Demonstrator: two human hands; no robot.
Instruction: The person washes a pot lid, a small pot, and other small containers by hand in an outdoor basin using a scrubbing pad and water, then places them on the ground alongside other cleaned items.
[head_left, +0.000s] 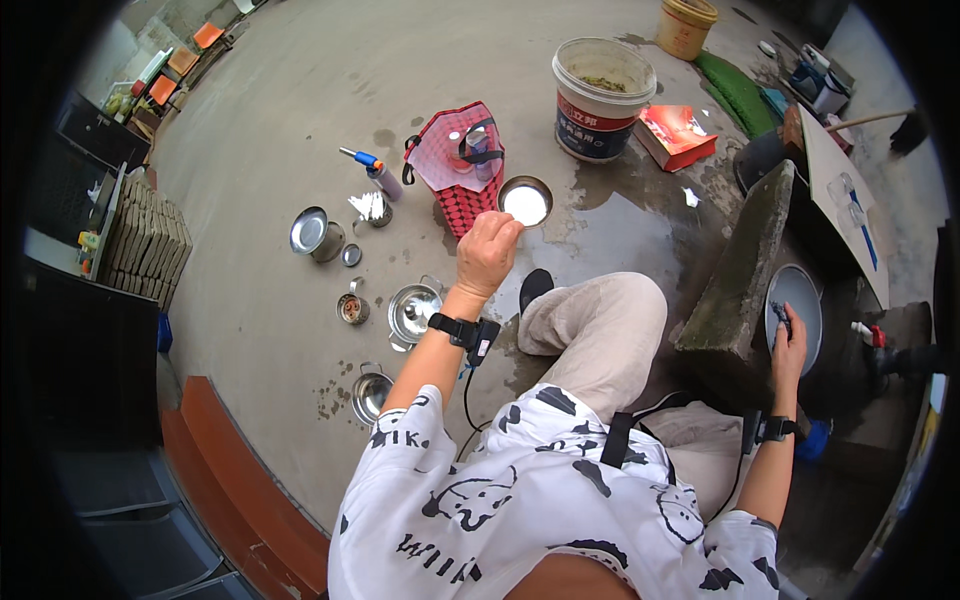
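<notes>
My left hand (487, 251) is closed on the rim of a shiny round metal bowl or pan (525, 203), held out beyond my knee. My right hand (790, 352) holds a dark scouring pad (781, 318) over a pale basin (805, 300) at the right. Beyond the left hand a red dotted bag (463, 201) with a mesh top lies on the ground. To the left stand a metal pot with handles (414, 309), another metal pot (372, 396), a metal mug (352, 308), a small round dish (351, 255) and a metal pot with a tilted lid or pan (308, 230).
A blue-topped gas torch (384, 180) stands by a cup of white sticks (375, 210). Ahead are a large paint bucket (600, 112) and a red box (673, 139). A concrete slab (739, 262) rises beside the basin; a red-handled tap (874, 335) is further right.
</notes>
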